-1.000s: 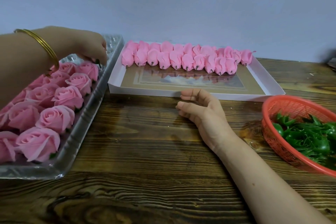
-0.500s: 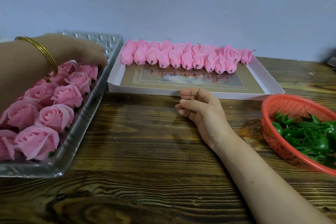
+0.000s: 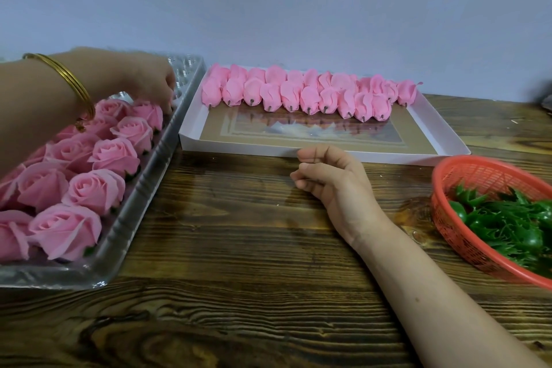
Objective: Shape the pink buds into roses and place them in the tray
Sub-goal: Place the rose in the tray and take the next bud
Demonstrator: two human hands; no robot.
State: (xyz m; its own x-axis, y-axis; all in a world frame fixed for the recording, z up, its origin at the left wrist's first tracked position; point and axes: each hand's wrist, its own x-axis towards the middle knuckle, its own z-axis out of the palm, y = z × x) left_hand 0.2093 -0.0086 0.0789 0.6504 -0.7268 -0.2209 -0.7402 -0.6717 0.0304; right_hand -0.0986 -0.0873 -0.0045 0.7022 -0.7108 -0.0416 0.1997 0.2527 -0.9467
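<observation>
Currently, my left hand reaches over the far end of the tray, fingertips down at the end rose; whether they pinch it I cannot tell. Recommendation: seat it upright, snug beside its neighbours, petals uncrushed. My right hand rests on the table, fingers loosely curled, holding nothing. The buds lie beyond those fingertips, in the white box.
</observation>
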